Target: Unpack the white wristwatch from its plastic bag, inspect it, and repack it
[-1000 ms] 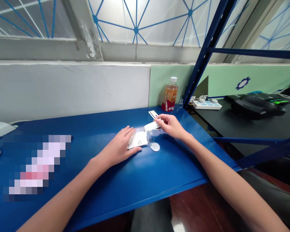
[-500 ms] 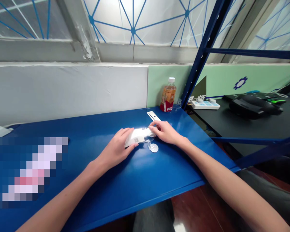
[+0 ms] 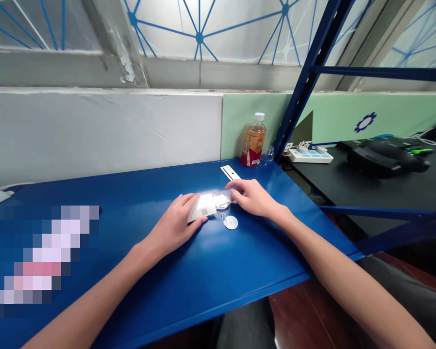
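Observation:
A small white packet (image 3: 204, 207) lies on the blue table (image 3: 210, 271). My left hand (image 3: 176, 223) rests on its left side, thumb and fingers closed on the packet's edge. My right hand (image 3: 252, 198) is at the packet's right end, fingers curled over a white piece there; what they pinch is partly hidden. A round white disc (image 3: 231, 222) on a thin cord lies just in front of the packet, between both hands.
A white strip (image 3: 230, 172) lies behind my right hand. A bottle of amber drink (image 3: 254, 140) stands at the back by a blue rack post (image 3: 301, 82). A black table to the right holds a power strip (image 3: 310, 155) and a dark device (image 3: 385, 157). A pixelated patch sits at left.
My right hand has come down from a raised position, bringing the white piece onto the packet. My left hand has shifted slightly left and now grips the packet's edge.

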`<action>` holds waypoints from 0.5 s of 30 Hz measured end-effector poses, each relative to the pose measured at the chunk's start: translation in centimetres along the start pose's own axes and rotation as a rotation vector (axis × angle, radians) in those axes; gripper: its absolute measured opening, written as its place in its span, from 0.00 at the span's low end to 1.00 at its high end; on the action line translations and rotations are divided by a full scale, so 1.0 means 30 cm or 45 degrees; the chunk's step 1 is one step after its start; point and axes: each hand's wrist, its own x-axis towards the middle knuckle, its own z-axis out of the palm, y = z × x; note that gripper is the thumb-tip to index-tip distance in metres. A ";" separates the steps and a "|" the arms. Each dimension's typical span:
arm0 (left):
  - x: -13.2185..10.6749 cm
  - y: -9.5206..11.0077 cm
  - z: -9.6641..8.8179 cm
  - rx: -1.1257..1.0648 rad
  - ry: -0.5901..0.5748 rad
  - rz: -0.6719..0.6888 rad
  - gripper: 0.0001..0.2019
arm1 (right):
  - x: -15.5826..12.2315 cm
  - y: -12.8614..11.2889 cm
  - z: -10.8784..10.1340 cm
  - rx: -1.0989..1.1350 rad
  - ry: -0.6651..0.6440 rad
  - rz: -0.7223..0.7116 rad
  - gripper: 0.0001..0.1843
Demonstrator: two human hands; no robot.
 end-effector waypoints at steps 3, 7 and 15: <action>0.001 0.004 0.004 -0.008 0.000 -0.016 0.22 | -0.007 -0.017 0.018 0.139 -0.030 -0.072 0.17; 0.000 0.009 0.009 -0.013 -0.008 -0.036 0.23 | -0.012 -0.028 0.041 0.309 -0.121 -0.113 0.24; -0.009 -0.004 0.026 0.098 -0.176 -0.043 0.29 | -0.008 -0.008 0.056 0.463 -0.290 -0.192 0.34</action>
